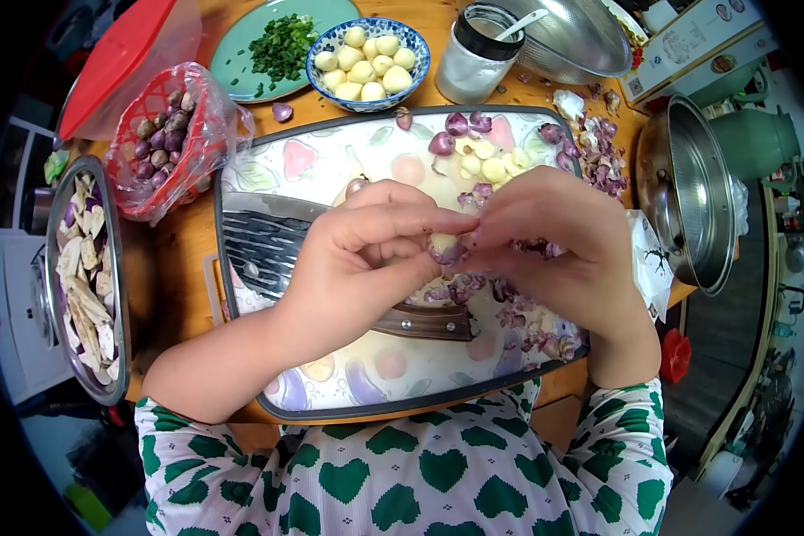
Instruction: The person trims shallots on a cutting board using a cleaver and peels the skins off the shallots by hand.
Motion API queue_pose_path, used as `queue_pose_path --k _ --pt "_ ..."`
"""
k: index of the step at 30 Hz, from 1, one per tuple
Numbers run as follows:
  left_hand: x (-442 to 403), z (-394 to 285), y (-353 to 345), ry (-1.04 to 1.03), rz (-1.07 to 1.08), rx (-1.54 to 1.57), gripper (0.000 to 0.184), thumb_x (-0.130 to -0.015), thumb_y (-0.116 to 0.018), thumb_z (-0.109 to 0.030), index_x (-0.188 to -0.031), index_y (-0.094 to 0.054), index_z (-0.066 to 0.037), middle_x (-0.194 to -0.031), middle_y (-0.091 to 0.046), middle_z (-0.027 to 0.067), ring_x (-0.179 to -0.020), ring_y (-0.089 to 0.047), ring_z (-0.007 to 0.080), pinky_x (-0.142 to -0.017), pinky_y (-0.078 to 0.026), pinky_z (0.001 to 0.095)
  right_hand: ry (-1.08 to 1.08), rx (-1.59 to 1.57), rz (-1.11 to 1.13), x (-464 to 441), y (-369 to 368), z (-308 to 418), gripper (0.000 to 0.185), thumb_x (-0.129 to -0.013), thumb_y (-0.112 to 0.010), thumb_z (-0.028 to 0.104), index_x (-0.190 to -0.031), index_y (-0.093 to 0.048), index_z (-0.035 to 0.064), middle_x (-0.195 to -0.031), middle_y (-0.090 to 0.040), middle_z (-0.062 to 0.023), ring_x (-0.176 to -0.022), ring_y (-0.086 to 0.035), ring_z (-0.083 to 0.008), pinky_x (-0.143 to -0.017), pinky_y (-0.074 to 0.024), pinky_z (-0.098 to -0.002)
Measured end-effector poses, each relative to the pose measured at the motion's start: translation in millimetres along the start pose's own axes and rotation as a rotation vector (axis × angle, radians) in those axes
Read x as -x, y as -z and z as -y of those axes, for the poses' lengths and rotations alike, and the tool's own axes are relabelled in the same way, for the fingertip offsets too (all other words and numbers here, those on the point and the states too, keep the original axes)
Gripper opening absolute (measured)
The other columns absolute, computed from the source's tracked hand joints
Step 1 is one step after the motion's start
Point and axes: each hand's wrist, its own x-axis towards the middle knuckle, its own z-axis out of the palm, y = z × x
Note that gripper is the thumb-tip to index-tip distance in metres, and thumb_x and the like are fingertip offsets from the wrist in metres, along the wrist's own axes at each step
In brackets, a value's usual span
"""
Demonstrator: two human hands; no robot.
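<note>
Over the middle of a patterned cutting board, my left hand pinches a partly peeled garlic clove between thumb and forefinger. My right hand meets it from the other side, its fingertips closed on the clove's purple skin. Under my hands lies a cleaver, its dark blade to the left and its wooden handle nearer to me. Peeled cloves and unpeeled purple ones lie on the board beyond my hands. Loose purple skins are scattered at its right side.
Behind the board stand a bowl of peeled bulbs, a green plate with chopped greens and a jar. At left are a red basket and a metal tray of sliced vegetable. A steel pan stands right.
</note>
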Motion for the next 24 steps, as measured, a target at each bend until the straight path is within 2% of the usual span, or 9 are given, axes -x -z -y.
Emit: queue_pose_path --k 2,5,8,10,12,14,17,20,24 --pt "1.5 -3.8 0.8 -0.003 0.017 -0.055 0.043 -0.08 -0.056 0.022 -0.119 -0.066 0.004 -0.122 -0.052 0.0076 -0.086 -0.062 0.0049 -0.071 -0.049 0.0187 -0.008 -0.071 -0.005 0.3 -5.7 -2.3 0.02 -0.072 -0.08 0.001 -0.09 -0.074 0.0046 -0.086 -0.071 -0.0062 -0.073 -0.067 -0.0215 -0.066 -0.0542 -0.0303" --pt "-0.3 -3.4 -8.1 0.025 -0.046 0.094 0.044 -0.081 -0.056 0.02 -0.122 -0.064 0.005 -0.125 -0.051 0.008 -0.087 -0.063 0.0063 -0.075 -0.05 0.0194 0.071 0.007 -0.05 1.5 -8.3 -8.0 0.02 -0.072 -0.081 0.002 -0.09 -0.073 0.0037 -0.087 -0.071 -0.006 -0.075 -0.068 -0.0207 -0.065 -0.0546 -0.0294" --pt "-1.3 -8.4 -9.6 0.012 -0.029 0.228 0.047 -0.083 -0.056 0.019 -0.128 -0.06 0.005 -0.127 -0.052 0.0088 -0.096 -0.063 0.0096 -0.083 -0.051 0.0212 0.051 0.002 -0.09 1.6 -8.1 -7.3 0.019 -0.072 -0.08 0.002 -0.09 -0.073 0.0045 -0.086 -0.071 -0.0062 -0.076 -0.069 -0.021 -0.065 -0.0554 -0.0294" --pt "-1.7 -8.4 -0.8 -0.075 0.038 0.001 0.046 -0.085 -0.058 0.017 -0.13 -0.059 0.004 -0.122 -0.054 0.0087 -0.101 -0.063 0.0122 -0.088 -0.051 0.0216 0.072 0.044 -0.072 2.0 -5.4 -6.0 0.019 -0.072 -0.08 0.002 -0.09 -0.073 0.005 -0.086 -0.071 -0.0063 -0.076 -0.069 -0.0216 -0.065 -0.0557 -0.0297" --pt "-2.4 -7.6 0.1 -0.112 0.041 -0.021 0.044 -0.087 -0.06 0.017 -0.129 -0.059 0.005 -0.12 -0.055 0.0092 -0.106 -0.063 0.0145 -0.091 -0.052 0.0232 0.09 0.082 -0.06 2.5 -4.2 -5.1 0.019 -0.072 -0.079 0.003 -0.09 -0.073 0.0055 -0.085 -0.071 -0.0067 -0.076 -0.069 -0.0224 -0.065 -0.0559 -0.03" --pt "-3.1 -6.1 -7.2 -0.096 -0.019 0.16 0.039 -0.088 -0.06 0.016 -0.126 -0.059 0.006 -0.119 -0.057 0.0105 -0.109 -0.063 0.0168 -0.093 -0.054 0.0261 0.103 0.115 -0.053 3.2 -4.4 -4.7 0.018 -0.072 -0.079 0.003 -0.089 -0.073 0.0058 -0.085 -0.07 -0.0072 -0.075 -0.069 -0.0232 -0.065 -0.0559 -0.0302" --pt "-1.4 -2.9 -8.9 0.015 -0.054 0.429 0.032 -0.085 -0.064 0.016 -0.115 -0.061 0.004 -0.125 -0.055 0.011 -0.103 -0.062 0.0122 -0.09 -0.05 0.0237 0.106 0.104 -0.041 3.1 -2.9 -4.7 0.018 -0.072 -0.078 0.002 -0.088 -0.072 0.0054 -0.084 -0.07 -0.0082 -0.075 -0.069 -0.0242 -0.064 -0.0556 -0.0308" --pt "-0.8 -3.2 -6.8 0.05 -0.053 0.379 0.029 -0.084 -0.064 0.018 -0.108 -0.06 0.004 -0.122 -0.055 0.0121 -0.103 -0.063 0.0135 -0.088 -0.052 0.0248 0.09 0.08 -0.039 3.5 -3.3 -5.4 0.018 -0.072 -0.079 0.003 -0.087 -0.071 0.0051 -0.083 -0.069 -0.0092 -0.075 -0.069 -0.0246 -0.064 -0.0553 -0.0315" --pt "-1.8 1.6 -3.0 -0.035 0.0 0.266 0.029 -0.083 -0.063 0.019 -0.11 -0.061 0.006 -0.12 -0.055 0.0125 -0.101 -0.065 0.0154 -0.086 -0.055 0.026 0.115 0.095 -0.03 4.2 -1.8 -5.8 0.02 -0.071 -0.079 0.003 -0.089 -0.07 0.0047 -0.084 -0.068 -0.0091 -0.074 -0.068 -0.025 -0.063 -0.0548 -0.0316"
